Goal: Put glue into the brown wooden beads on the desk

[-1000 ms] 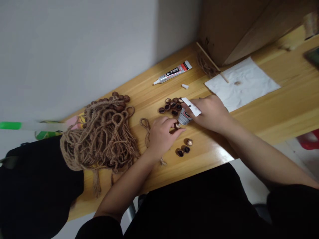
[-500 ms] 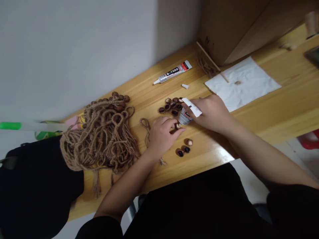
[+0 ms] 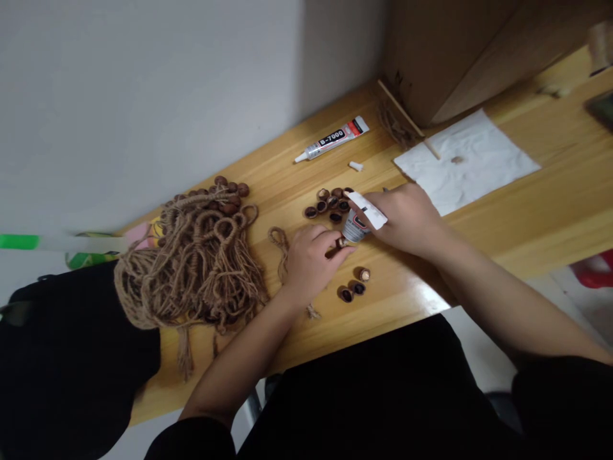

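My view: left hand [image 3: 309, 259] pinches nut shell [image 3: 341, 242] low over table [image 3: 527, 211]; right hand [image 3: 407, 217] clamped on glue tube [image 3: 357, 225], nozzle apparently touching shell, contact too small to confirm. I judge three shells [image 3: 354, 284] beside left hand done, cluster [image 3: 330, 202] behind tube remaining.

The bare left hand [image 3: 310, 257] lies low, knuckles up, with thumb and forefinger pinched together and pointing right. The bare right hand [image 3: 408, 218] sits just beside it, its fingers curled closed in a grip. The fingertips of the two hands nearly meet. The left forearm [image 3: 249, 358] and right forearm [image 3: 502, 300] angle back toward the body, elbows spread wide.
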`<state>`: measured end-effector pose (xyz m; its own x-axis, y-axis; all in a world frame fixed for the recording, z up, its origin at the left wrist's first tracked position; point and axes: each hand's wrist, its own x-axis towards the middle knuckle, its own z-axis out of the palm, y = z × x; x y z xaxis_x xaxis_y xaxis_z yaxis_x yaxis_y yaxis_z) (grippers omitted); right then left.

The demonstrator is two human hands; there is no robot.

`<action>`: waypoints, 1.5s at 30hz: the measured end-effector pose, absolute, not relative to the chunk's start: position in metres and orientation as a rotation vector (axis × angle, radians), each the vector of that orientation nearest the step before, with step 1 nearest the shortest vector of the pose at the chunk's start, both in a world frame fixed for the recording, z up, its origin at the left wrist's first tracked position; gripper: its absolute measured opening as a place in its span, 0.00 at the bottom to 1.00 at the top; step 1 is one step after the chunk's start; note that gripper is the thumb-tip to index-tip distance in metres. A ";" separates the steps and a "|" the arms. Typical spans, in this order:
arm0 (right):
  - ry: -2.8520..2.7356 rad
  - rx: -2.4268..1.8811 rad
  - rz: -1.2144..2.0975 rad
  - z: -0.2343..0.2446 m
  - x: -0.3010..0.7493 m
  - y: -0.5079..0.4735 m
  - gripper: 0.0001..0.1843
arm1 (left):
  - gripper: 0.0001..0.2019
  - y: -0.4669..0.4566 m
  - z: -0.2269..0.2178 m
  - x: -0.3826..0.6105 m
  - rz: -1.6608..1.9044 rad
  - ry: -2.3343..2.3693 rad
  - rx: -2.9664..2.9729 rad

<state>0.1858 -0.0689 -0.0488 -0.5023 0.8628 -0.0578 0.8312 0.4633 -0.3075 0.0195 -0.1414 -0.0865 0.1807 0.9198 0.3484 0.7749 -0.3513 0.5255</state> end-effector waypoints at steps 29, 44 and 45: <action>-2.649 -1.537 0.409 -0.046 0.187 -0.068 0.12 | 0.09 -0.141 -0.087 0.020 0.952 1.595 2.233; -2.709 -1.566 0.422 -0.044 0.187 -0.068 0.13 | 0.08 -0.141 -0.086 0.020 0.931 1.607 2.237; -2.711 -1.569 0.424 -0.044 0.187 -0.068 0.13 | 0.08 -0.141 -0.085 0.020 0.929 1.610 2.236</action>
<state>0.1868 -0.0677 -0.0436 -0.5071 0.8488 -0.1497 0.8539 0.4712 -0.2209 0.0203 -0.1409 -0.0855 0.1937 0.9141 0.3561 0.7659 -0.3678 0.5274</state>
